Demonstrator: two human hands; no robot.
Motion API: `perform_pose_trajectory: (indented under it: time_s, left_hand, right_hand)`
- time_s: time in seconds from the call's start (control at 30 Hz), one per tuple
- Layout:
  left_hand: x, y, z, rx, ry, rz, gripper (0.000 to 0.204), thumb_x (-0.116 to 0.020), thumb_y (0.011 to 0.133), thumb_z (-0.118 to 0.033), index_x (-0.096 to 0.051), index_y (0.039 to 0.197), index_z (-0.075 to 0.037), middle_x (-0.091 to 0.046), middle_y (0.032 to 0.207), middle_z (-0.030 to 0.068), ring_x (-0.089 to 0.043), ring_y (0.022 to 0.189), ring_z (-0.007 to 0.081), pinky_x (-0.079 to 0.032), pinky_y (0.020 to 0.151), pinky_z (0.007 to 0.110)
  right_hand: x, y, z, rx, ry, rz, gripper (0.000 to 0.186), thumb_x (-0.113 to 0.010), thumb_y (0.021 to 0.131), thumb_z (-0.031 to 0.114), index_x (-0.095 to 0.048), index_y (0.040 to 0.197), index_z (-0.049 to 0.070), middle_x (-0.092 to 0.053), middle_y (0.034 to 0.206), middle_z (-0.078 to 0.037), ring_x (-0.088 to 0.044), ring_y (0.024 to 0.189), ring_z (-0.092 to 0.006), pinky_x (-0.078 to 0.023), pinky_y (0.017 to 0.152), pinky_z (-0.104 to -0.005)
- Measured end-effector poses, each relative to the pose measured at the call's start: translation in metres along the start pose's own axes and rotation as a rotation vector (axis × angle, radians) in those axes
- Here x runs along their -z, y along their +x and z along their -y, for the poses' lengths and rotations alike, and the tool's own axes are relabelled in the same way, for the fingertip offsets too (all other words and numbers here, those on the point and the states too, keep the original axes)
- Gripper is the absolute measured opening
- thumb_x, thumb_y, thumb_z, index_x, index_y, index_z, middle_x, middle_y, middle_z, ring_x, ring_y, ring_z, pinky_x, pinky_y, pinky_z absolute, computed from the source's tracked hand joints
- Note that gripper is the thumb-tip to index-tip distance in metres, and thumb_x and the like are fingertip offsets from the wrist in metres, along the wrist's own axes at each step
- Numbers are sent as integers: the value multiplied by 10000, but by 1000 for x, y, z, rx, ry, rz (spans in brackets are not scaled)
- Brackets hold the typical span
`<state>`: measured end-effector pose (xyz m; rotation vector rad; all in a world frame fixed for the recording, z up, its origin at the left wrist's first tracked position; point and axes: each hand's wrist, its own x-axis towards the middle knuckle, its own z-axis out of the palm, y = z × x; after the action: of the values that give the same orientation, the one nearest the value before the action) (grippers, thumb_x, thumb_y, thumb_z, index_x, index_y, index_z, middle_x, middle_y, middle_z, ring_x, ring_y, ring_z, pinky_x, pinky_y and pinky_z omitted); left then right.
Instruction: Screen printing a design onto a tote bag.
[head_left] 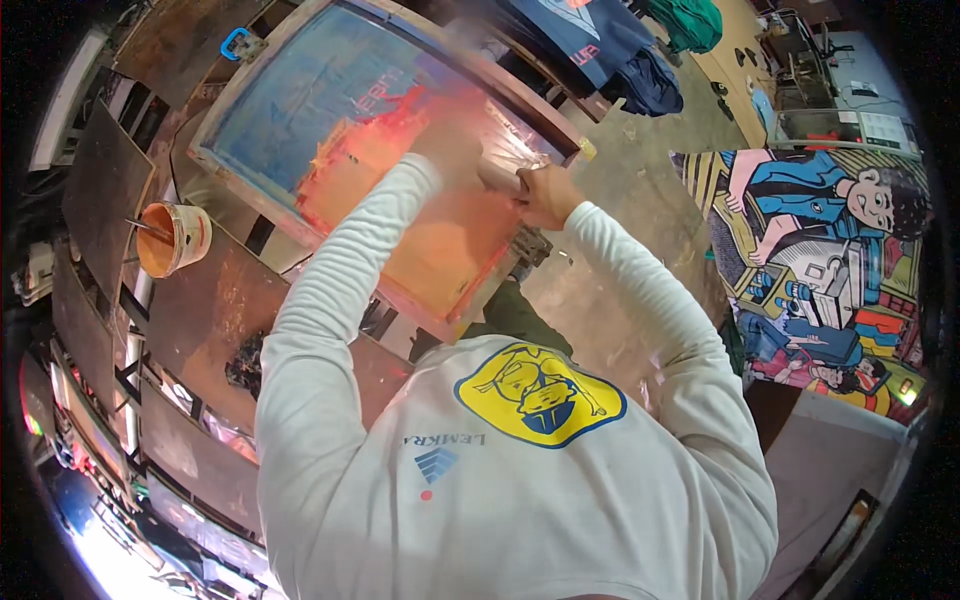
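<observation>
A framed printing screen [300,110] lies tilted in front of me, its mesh blue at the far left and smeared red and orange toward me. My left hand [452,145] is over the middle of the screen, so smeared by motion that its fingers do not show. Near the screen's right edge, my right hand [550,197] is closed around a brownish, rounded piece [497,177] with a dark end, whose kind I cannot make out. Beside that piece, a shiny strip [515,150] catches light along the frame.
To the left, a white bucket [190,238] of orange ink with a stick in it stands among dark boards [210,320]. A blue clamp-like piece [236,44] sits by the far left frame corner. Dark printed garments [585,45] lie beyond; a cartoon-painted panel [820,270] stands right.
</observation>
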<state>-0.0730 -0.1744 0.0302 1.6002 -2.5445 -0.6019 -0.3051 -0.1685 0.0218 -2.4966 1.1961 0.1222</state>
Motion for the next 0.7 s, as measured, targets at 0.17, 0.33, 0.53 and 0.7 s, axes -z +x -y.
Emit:
perform_pose_trajectory:
  time_s: [0.17, 0.33, 0.53, 0.7]
  left_hand:
    - [-10, -11, 5, -3, -10, -22, 481, -783, 615, -559, -756, 824, -127, -717, 832, 167, -705, 811, 344, -567, 772, 458]
    - [17, -13, -16, 163, -138, -15, 474, -794, 617, -558, -771, 816, -128, -722, 809, 153, -704, 785, 344, -567, 757, 455]
    - [-5, -8, -10, 247, -51, -78, 477, -797, 631, -552, -772, 856, -131, -726, 819, 142, -705, 771, 321, -569, 748, 454]
    - [-15, -21, -12, 226, -45, -95, 446, -791, 642, -537, -760, 821, -130, -717, 792, 132, -699, 756, 315, -564, 725, 452]
  right_hand:
    - [-2, -3, 11, 22, -50, -15, 305, -748, 698, 318, -610, 756, 52, -640, 706, -202, -639, 688, -417, -509, 650, -495]
    - [8, 9, -15, 120, 59, 7, 298, -756, 700, 318, -649, 779, 51, -661, 739, -189, -655, 714, -398, -523, 663, -465]
    - [24, 29, -23, 163, 60, 89, 287, -754, 716, 313, -649, 790, 57, -659, 742, -189, -651, 723, -401, -520, 663, -465]
    - [8, 16, -11, 111, -22, 68, 263, -747, 708, 267, -682, 887, 85, -695, 803, -178, -683, 789, -379, -545, 711, -462]
